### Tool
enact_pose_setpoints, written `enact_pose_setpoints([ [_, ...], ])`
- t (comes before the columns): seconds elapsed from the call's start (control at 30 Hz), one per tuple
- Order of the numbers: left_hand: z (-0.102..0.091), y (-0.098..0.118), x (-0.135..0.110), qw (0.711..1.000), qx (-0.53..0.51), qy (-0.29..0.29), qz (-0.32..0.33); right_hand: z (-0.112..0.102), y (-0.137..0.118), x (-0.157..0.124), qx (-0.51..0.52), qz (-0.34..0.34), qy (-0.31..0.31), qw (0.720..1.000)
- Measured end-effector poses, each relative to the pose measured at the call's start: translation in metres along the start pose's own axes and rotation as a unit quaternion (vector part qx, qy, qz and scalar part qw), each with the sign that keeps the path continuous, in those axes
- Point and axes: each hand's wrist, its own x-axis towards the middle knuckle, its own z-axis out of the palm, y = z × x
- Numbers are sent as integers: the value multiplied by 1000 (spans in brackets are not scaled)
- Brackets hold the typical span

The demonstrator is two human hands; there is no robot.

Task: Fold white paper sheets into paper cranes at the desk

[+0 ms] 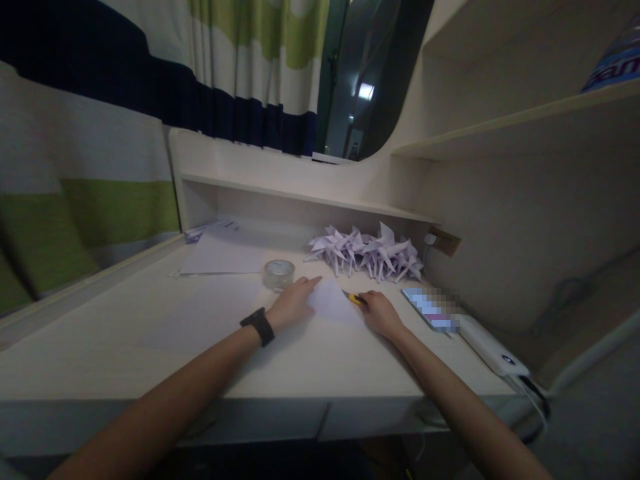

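A white sheet of paper [331,303] lies on the desk between my two hands. My left hand [294,303], with a black band on its wrist, rests at the paper's left edge, its fingers stretched out toward the far corner. My right hand [380,313] is closed around a yellow utility knife [356,299]. The knife's blade points to the left, over or against the right edge of the paper; contact cannot be made out. A roll of clear tape [279,274] stands just beyond my left hand. Folded paper pinwheels [385,250] are heaped behind the sheet.
A stack of white paper [223,252] lies at the back left of the desk [300,373], with another sheet [200,313] in front. To the right are a phone [430,310] and a white power bank [493,347] with cables. A low shelf [300,196] overhangs the back.
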Motion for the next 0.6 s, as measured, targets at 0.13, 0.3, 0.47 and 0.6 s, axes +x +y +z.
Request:
enact_pose_setpoints([
  [0.13,-6,-2,3,998,-52,-37,-8,1,-1,0,-3,-3,5,1000],
  [0.3,-16,-5,2,990,-96,-106,12,1,-2,-2,-8,3,12,1000],
  [0.47,-14,-5,4,992,-76,-97,25,2,-1,0,12,0,9,1000],
  [0.6,-15,-9,7,993,-51,-109,6,6,1,2,51,-15,0,999],
])
